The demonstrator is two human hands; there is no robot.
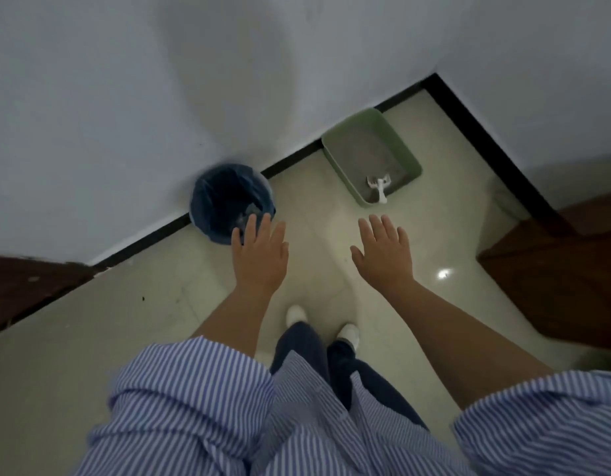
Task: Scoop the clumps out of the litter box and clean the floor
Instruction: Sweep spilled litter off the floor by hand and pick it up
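A green litter box (336,146) with grey litter sits on the pale tiled floor (153,304) in the corner by the white wall. A white scoop (379,188) lies in its near end, handle over the rim. A round bin with a blue liner (225,195) stands to the left against the wall. My left hand (261,255) is stretched out flat, palm down, just in front of the bin. My right hand (386,252) is also flat and empty, short of the litter box. Both hands hold nothing.
Dark wooden panels stand at the right (555,286) and the far left (26,286). A black skirting strip (153,235) runs along the wall. My feet in white shoes (297,314) stand on the tiles below my hands.
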